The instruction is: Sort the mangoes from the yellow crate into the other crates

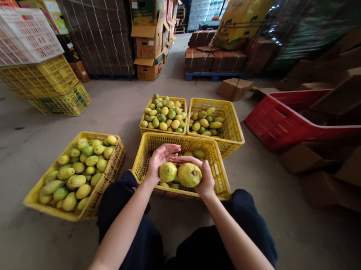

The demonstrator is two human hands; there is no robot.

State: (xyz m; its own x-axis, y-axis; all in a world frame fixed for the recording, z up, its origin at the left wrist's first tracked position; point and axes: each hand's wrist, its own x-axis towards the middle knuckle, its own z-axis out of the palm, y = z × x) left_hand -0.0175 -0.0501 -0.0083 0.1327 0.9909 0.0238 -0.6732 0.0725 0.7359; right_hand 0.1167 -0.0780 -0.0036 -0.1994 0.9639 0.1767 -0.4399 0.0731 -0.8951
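Observation:
Above the yellow crate (221, 181) between my knees, both my hands cup two yellow-green lemons side by side. My left hand (157, 163) is around the smaller lemon (168, 172), its fingers stretched out behind and above it. In my right hand (205, 178) rests the larger lemon (189, 175), with the thumb at its right side and the fingers reaching behind it. More lemons (198, 154) lie low in this crate, partly hidden by my hands.
To the left stands a crate full of lemons (76, 181). Beyond mine are a heaped crate (164, 132) and a part-filled crate (233, 125). A red crate (268, 125) and cardboard boxes (310, 155) crowd the right. Stacked crates (39, 76) stand at back left.

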